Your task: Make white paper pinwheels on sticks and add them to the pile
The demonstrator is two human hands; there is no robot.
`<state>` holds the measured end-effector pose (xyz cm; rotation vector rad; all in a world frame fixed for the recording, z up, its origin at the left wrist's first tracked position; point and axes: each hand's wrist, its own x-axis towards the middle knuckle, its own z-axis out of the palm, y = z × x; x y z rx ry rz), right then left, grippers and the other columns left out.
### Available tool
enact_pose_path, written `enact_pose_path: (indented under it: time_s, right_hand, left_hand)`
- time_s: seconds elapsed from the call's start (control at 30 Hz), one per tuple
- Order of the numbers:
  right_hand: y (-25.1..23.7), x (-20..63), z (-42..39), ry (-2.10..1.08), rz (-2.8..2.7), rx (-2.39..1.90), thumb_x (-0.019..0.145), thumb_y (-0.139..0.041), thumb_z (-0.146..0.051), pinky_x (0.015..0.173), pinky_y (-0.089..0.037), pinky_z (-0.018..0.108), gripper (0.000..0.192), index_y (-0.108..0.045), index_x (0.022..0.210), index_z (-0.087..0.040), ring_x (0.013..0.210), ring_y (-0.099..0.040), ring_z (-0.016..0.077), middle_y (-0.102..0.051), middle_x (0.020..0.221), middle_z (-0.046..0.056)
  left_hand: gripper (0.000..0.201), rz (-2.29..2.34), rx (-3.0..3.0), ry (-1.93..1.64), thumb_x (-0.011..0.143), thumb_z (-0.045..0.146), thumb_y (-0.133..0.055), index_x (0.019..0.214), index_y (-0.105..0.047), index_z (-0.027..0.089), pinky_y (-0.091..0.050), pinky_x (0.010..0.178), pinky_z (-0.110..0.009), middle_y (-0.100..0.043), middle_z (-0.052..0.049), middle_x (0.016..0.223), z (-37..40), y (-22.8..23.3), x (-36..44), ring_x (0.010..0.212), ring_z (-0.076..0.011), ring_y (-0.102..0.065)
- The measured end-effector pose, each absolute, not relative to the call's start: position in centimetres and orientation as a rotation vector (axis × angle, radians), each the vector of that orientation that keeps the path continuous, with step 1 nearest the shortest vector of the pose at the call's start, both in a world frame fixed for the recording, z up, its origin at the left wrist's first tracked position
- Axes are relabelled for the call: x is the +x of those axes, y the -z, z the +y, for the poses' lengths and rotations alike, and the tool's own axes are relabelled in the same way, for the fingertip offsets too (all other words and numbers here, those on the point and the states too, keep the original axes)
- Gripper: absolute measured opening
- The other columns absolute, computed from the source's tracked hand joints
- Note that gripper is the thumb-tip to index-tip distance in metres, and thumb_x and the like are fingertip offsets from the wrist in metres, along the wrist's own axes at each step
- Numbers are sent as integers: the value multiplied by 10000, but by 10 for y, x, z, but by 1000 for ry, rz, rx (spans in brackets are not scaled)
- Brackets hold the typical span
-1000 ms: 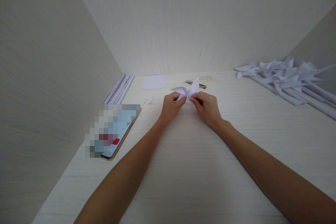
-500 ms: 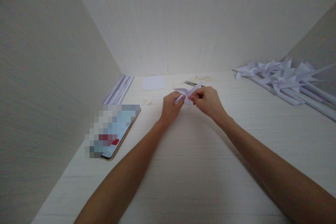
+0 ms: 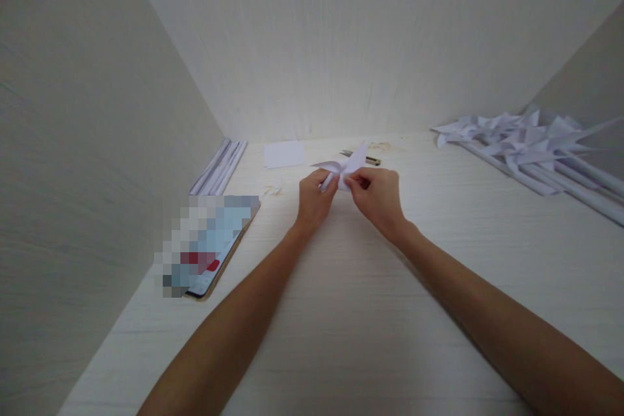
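Note:
A white paper pinwheel (image 3: 357, 157) is between my hands over the middle of the table, its folded blades fanning upward. My left hand (image 3: 314, 200) is closed around a white rolled paper stick (image 3: 327, 181) and grips the pinwheel's left side. With fingertips pinched together, my right hand (image 3: 379, 196) presses at the pinwheel's centre from the right. Whatever small thing may be in that pinch is hidden. Just behind the pinwheel lies a small pair of scissors (image 3: 373, 160), partly covered by a blade.
Rolled paper sticks (image 3: 221, 166) lie at the back left, beside square paper sheets (image 3: 283, 154). Thin wooden bits (image 3: 273, 190) are scattered near my left hand, and more bits (image 3: 383, 145) at the back. A phone (image 3: 221, 253) rests left. Several paper pinwheels on sticks (image 3: 526, 149) are piled right.
My right hand has shifted slightly left and down, still pinching at the pinwheel's centre. The right blade stands more upright, and more of the scissors shows. My left hand keeps its grip.

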<state>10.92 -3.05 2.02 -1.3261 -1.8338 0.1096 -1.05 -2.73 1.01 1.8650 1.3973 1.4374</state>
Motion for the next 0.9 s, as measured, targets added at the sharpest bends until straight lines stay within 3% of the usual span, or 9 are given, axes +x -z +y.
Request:
enact_pose_path:
  time_s: [0.17, 0.4, 0.63, 0.9]
  right_hand:
    - [-19, 113, -35, 159, -2063, -1229, 683, -424, -106, 482, -251, 260, 217, -547, 511, -154, 485, -425, 121, -549, 531, 45]
    - [-17, 103, -33, -128, -1699, -1388, 673, -523, -198, 481, -291, 250, 234, -528, 443, -160, 427, -413, 104, -495, 431, -4]
    - [-1, 106, -29, -468, -1515, -1176, 692, -544, -241, 472, -386, 236, 160, -604, 571, -155, 458, -495, 114, -572, 508, 3]
    - [0, 106, -28, -532, -1499, -1150, 704, -548, -232, 467, -404, 238, 149, -614, 599, -151, 452, -503, 112, -580, 524, 6]
  left_hand:
    - [152, 1366, 1877, -1427, 739, 217, -485, 624, -565, 158, -348, 579, -224, -543, 18, 614, -25, -8, -11, 586, -97, -444]
    - [149, 1351, 1920, -1465, 731, 190, -481, 602, -550, 160, -359, 625, -233, -554, 9, 634, -26, -9, -11, 624, -105, -467]
    - [180, 1369, 1755, -1403, 737, 211, -473, 570, -508, 154, -332, 562, -218, -461, 36, 561, -28, -12, -9, 567, -88, -408]
    - [169, 1394, 1796, -1453, 723, 181, -488, 558, -518, 155, -344, 583, -225, -511, 25, 588, -27, -10, -9, 594, -95, -446]
